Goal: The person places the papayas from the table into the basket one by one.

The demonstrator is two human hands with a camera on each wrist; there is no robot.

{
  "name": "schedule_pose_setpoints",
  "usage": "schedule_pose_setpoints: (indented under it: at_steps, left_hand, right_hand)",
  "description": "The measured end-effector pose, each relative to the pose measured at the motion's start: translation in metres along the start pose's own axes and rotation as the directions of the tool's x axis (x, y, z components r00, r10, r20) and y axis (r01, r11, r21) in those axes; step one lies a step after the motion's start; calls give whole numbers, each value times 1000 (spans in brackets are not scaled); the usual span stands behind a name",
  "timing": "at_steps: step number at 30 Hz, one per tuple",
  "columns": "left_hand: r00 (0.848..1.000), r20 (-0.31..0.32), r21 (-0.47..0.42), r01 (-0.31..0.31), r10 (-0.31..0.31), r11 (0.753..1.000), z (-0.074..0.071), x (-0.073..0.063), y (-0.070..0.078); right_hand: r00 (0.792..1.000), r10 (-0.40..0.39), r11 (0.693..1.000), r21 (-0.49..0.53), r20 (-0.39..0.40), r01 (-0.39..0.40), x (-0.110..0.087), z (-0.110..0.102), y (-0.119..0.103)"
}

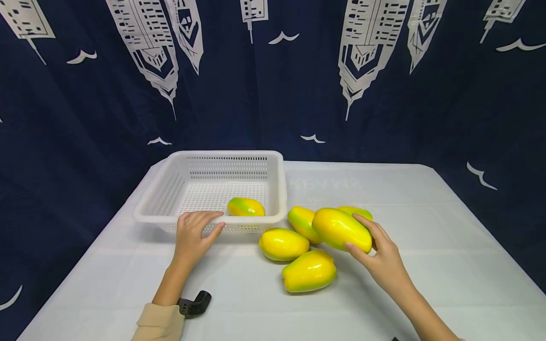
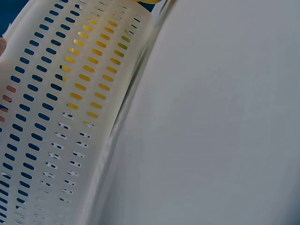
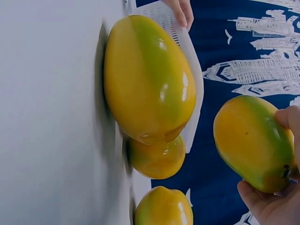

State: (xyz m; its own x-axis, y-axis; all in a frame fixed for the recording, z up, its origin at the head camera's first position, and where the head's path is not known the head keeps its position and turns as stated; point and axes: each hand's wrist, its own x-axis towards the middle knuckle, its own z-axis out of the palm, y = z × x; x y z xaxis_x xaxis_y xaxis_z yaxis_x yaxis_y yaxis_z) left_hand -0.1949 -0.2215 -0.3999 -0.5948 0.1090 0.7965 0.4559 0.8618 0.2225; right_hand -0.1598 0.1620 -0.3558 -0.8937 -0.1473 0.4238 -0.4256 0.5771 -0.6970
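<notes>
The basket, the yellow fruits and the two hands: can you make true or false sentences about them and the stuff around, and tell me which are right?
1. The right hand holds a fruit. True.
2. The basket has three fruits inside. False: it has one fruit.
3. The left hand is at the basket's near rim. True.
4. The curtain is plain red. False: the curtain is dark blue with white pictures.

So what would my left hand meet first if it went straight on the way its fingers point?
Probably the yellow-green fruit in the white basket: in the head view it lies just beyond the left hand, though depth is unclear.
</notes>
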Motion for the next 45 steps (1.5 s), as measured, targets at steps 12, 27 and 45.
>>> schedule_pose_setpoints:
  at_steps: [12, 27, 45]
  left_hand:
    - [1000, 19, -1, 15, -15, 1000, -1, 1, 2]
    - [1000, 2, -3, -1, 1, 1000, 0, -1, 0]
    - [1000, 7, -5, 7, -7, 1000, -1, 1, 1]
  right_hand:
    - [1000, -26, 999, 26, -6, 26, 5, 2, -6]
    - [998, -63, 996, 59, -12, 63, 10, 4, -15]
    - [996, -86, 995, 45, -17, 87, 21, 4, -30]
